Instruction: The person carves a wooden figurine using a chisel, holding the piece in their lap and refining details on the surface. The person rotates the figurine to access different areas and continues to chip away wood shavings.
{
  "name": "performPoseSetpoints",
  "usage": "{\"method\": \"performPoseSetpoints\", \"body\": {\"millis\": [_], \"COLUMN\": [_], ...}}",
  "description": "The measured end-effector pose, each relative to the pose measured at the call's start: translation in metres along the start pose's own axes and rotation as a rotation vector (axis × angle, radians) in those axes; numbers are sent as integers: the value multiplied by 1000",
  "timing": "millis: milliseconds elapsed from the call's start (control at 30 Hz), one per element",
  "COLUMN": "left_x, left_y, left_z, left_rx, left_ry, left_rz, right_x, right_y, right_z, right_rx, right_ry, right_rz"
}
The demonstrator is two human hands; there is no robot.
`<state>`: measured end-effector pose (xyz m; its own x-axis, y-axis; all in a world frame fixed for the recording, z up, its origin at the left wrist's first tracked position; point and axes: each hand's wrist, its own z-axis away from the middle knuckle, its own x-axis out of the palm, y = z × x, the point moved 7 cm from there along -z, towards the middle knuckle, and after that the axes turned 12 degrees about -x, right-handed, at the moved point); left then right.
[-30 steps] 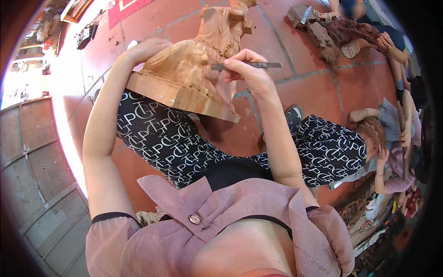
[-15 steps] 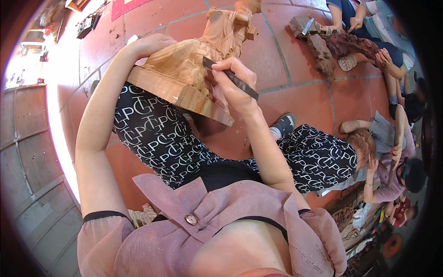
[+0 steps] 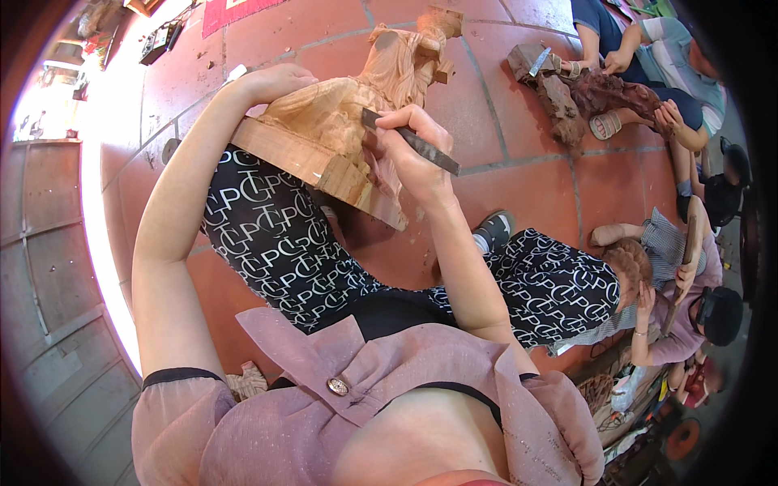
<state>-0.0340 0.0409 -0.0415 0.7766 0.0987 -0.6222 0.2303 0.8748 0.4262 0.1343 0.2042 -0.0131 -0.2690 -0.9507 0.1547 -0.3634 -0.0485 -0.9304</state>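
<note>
A pale wooden carving [image 3: 324, 113] of a robed figure, with a thick squared base, leans across my left thigh. Its narrow upper end points away from me. My left hand [image 3: 279, 81] is curled over the carving's left side and steadies it; the fingertips are partly hidden. In my right hand [image 3: 417, 158] I pinch a dark, flat, narrow bar-shaped tool [image 3: 421, 147]. The near tip of that tool touches or nearly touches the carved surface, in the folds at the middle of the figure. Whether it is a file or a blade I cannot tell.
Red floor tiles [image 3: 535, 194] surround me. At the upper right a co-worker's hands are on a dark reddish wood piece [image 3: 608, 89]. Another person at the right holds a long wooden piece [image 3: 691, 243]. A black box-shaped device [image 3: 160, 42] lies at the upper left.
The carving and my right hand with the dark tool have shifted slightly right and down in the picture. My grip on both looks the same. The co-worker's hand at the upper right has moved a little.
</note>
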Motion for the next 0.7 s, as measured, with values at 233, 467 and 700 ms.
{"method": "performPoseSetpoints", "body": {"millis": [233,467,700], "left_x": [-2,-1,-2], "left_y": [-3,3,-3], "left_z": [-7,4,-2], "left_rx": [19,-45,-62], "left_ry": [22,33,15], "left_rz": [-65,31,14], "right_x": [-7,-36,-24], "right_y": [2,6,-21], "right_z": [-6,27,21], "right_rx": [-113,29,-273], "right_ry": [-111,60,-25], "right_rz": [211,145,315]}}
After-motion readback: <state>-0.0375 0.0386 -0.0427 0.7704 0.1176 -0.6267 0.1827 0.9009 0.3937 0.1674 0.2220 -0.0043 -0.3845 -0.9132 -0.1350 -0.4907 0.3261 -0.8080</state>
